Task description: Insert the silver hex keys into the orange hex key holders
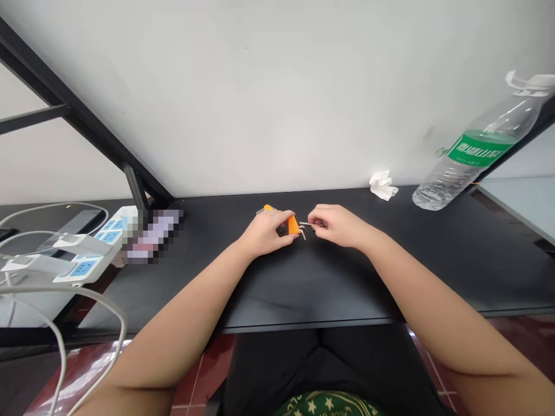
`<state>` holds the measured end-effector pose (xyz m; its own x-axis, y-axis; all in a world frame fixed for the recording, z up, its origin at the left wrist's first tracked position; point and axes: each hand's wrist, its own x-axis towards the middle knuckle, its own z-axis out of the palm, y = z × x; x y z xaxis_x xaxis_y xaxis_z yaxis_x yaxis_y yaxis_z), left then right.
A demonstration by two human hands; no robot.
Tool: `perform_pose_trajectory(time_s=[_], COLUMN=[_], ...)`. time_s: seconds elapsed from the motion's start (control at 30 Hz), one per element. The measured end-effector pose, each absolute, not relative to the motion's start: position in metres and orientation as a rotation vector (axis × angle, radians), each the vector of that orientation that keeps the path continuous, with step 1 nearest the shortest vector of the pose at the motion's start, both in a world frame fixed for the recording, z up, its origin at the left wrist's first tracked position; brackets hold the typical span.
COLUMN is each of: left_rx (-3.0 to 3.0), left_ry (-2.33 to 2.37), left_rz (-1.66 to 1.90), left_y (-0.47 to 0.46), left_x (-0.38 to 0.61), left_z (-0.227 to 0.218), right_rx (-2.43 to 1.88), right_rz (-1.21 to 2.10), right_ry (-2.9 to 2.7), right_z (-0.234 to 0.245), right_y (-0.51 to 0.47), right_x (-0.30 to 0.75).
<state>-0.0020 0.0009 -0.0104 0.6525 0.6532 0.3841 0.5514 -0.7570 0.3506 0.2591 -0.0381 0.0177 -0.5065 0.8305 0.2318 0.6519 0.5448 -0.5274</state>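
Left hand (269, 232): one, fingers and thumb closed around an orange holder (293, 225). I have it just over the black table (303, 283); whether the holder rests on the surface I cannot tell, since the hand covers most of it.

Thin metal tips (260, 212): several, poking out at the left side of the left hand, beside a second bit of orange.

Bent metal keys (303, 234): a few, projecting from the holder's end, between my two hands; exact count too small to read.

Right hand (333, 225): one, fingers curled, thumb and forefinger pinching a straight metal rod (307, 223). The rod points from these fingertips toward the left hand, its end close by the holder; I cannot tell if they touch.

Crumpled tissue (382, 186): one, white, beyond the right hand and to its right, near the wall (277, 104).

Plastic bottle (470, 159): one, clear, green label, farther right of the right hand than the tissue.

Phone-like object (156, 236): one, pixelated, well to the left of the left hand.

Power strip (119, 224): one, white with blue socket panels, left again of that object, chargers (84, 244) plugged in.

White cable (124, 323): one, looping nearer me than the left hand, at far left.
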Motion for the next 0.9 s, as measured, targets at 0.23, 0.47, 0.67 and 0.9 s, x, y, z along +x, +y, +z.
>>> perform_pose_trajectory(time_s=[0.23, 0.47, 0.67, 0.9], left_rx=[2.691, 2.79, 2.76, 2.724], left_ry=[0.984, 0.964, 0.913, 0.949], left_rz=[0.721, 0.736, 0.699, 0.773], left_y=[0.001, -0.002, -0.011, -0.006], left_x=[-0.002, 0.0, 0.01, 0.003], left_z=[-0.012, -0.012, -0.003, -0.008], right_rx=[-1.178, -1.24, -1.055, -1.165], right_rz=[0.44, 0.208, 0.626, 0.688], right_ry=[-2.379, -2.464, -2.272, -2.168], right_z=[0.015, 0.025, 0.012, 0.014], right_y=[-0.04, -0.052, -0.053, -0.042], right_x=[0.257, 0.248, 0.229, 0.248])
